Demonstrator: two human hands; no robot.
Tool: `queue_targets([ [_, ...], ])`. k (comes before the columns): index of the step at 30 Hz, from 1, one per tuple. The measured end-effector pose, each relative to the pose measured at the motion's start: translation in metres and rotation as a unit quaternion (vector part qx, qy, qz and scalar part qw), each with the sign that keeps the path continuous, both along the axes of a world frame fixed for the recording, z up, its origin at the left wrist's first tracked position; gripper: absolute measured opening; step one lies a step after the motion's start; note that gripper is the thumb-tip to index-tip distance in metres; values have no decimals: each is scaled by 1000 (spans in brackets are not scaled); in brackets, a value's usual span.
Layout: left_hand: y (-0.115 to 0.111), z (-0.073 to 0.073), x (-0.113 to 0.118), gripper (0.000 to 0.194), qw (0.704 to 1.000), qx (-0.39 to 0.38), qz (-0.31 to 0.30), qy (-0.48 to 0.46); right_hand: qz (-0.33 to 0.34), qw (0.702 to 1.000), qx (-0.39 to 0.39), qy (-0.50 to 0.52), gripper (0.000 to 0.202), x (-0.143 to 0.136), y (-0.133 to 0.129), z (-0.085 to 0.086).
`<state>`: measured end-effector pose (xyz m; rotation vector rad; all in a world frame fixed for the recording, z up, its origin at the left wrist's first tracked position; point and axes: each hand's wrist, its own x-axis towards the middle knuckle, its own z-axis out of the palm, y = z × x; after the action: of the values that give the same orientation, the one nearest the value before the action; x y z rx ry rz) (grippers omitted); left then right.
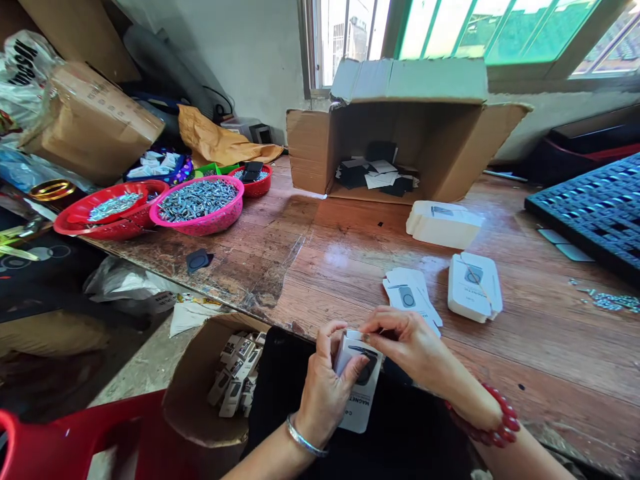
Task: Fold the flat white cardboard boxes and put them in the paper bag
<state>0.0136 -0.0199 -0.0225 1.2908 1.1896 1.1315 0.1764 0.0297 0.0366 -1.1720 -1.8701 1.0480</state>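
A small white printed box point(367, 393) is gripped in my left hand point(327, 380), with the thumb across its printed front. It is held above my lap, at the table's front edge. The fingers of my right hand point(405, 337) are closed at the top end of the same box, pinching near its flap. Just behind that hand lies a loose pile of flat white cartons point(411, 293). To its right is a stack of cartons bound by a rubber band point(475, 287), and a thicker white stack point(445, 223) stands farther back.
A brown cardboard box point(307, 150) with dark and white cards inside opens toward me. Pink point(235, 213) and red point(70, 230) baskets of metal parts stand left. Below, a carton point(195, 387) contains small white boxes. A black grid tray point(595, 207) is at right.
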Motion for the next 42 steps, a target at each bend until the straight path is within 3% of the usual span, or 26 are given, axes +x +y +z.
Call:
queue_targets([
  [9,2,0,-4,41,999,-32,7,-21,77,997,-9,-20,22,8,-8,3],
  [14,9,7,-5,35,998,-38,10,-45,17,982,-153,112,24,9,-8,-14],
  [16,10,9,-5,35,998,-37,13,-55,-22,971,-178,158,27,8,-9,-19],
  [25,4,-3,0,30,998,-51,8,-34,-61,985,-120,108,23,6,-16,-25],
  [32,9,0,-5,30,999,-28,17,-6,-128,983,-48,122,12,-6,-23,-30],
  [37,13,3,-19,35,997,-65,-20,-25,-121,980,-96,122,16,-17,-27,-36],
  [42,16,6,-24,32,999,-50,7,-10,-120,983,-76,120,19,-29,-30,-35],
])
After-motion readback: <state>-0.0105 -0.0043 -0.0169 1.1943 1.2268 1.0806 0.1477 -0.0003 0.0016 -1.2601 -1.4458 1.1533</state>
